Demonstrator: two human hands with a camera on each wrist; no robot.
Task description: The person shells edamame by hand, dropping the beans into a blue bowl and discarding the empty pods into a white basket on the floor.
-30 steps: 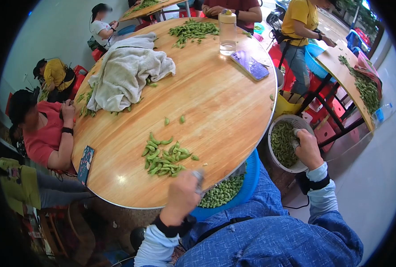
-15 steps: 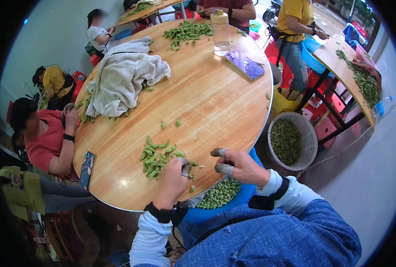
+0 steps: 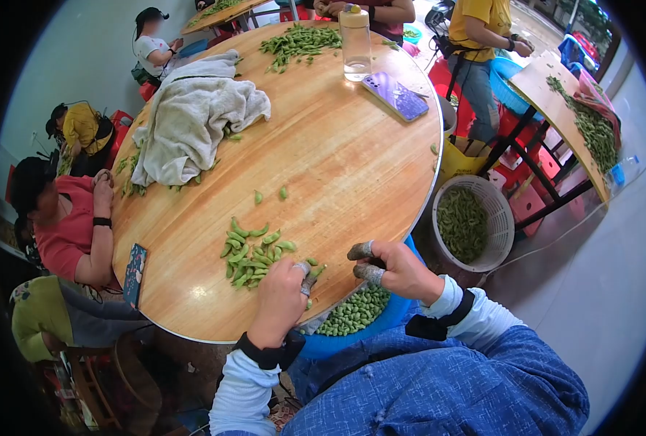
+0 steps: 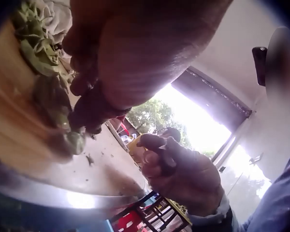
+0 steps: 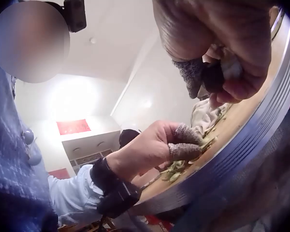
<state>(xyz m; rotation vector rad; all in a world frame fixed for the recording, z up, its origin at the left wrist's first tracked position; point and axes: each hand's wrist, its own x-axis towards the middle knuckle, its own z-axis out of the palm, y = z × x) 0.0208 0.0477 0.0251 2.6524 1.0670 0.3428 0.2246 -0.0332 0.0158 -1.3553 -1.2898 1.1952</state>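
Near the table's front edge, my left hand (image 3: 281, 299) pinches a green pod (image 3: 318, 270) between covered thumb and finger. In the left wrist view a pod end (image 4: 74, 143) shows below its blurred fingertips. My right hand (image 3: 404, 273) hovers just right of it, covered thumb and forefinger apart, nothing visible between them. Its other fingers are bent under in the right wrist view. Loose pods (image 3: 249, 254) lie in a pile beyond my left hand. Below the table edge, a blue basin (image 3: 391, 314) holds shelled-looking green beans or short pods (image 3: 353, 311); which, I cannot tell.
A white basket (image 3: 499, 227) of pods stands on the floor at right. On the round table (image 3: 337, 167) are a grey cloth (image 3: 192, 123), a bottle (image 3: 356, 47), a purple phone (image 3: 396, 97), a dark patterned phone or case (image 3: 135, 276) and more pods (image 3: 297, 43). People sit around.
My right hand has come from the white basket to beside my left hand. My left hand has moved to the pods at the table edge and now pinches one.
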